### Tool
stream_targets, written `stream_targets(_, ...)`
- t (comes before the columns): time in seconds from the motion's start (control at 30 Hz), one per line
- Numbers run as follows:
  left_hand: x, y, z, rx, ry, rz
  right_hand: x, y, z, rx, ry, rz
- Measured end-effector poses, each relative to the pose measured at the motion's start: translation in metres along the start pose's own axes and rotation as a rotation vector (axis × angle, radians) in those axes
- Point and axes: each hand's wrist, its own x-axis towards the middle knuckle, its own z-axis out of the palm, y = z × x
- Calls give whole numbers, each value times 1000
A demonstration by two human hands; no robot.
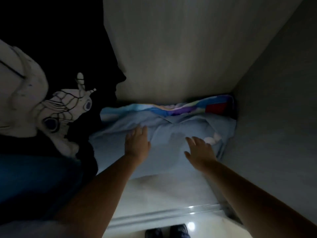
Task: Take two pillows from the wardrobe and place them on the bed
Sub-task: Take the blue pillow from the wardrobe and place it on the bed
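Observation:
A pale blue pillow [164,152] lies on the wardrobe floor, filling the dim compartment. Behind it, against the back wall, a second piece of bedding [197,107] shows blue, purple and red patches. My left hand [137,143] lies flat on the blue pillow's left part, fingers together and extended. My right hand [200,152] hovers over or touches its right part with the fingers spread. Neither hand grips anything. The bed is out of view.
Hanging clothes [56,107], dark with a white printed pattern, crowd the left side. The wardrobe's back wall [171,48] and right side wall [274,117] close in the space. A shiny sliding-door rail [171,215] runs along the bottom, with my feet [168,231] below it.

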Motion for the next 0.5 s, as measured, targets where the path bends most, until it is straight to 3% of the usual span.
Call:
stream_targets(0.27, 67, -56, 77, 76, 8, -18, 129, 5, 29, -118, 256, -136)
stream_targets(0.37, 78, -58, 88, 111, 7, -35, 146, 15, 39, -178, 215, -109)
stream_targets(0.5, 78, -57, 99, 205, -135, -5, 143, 19, 60, -321, 70, -146)
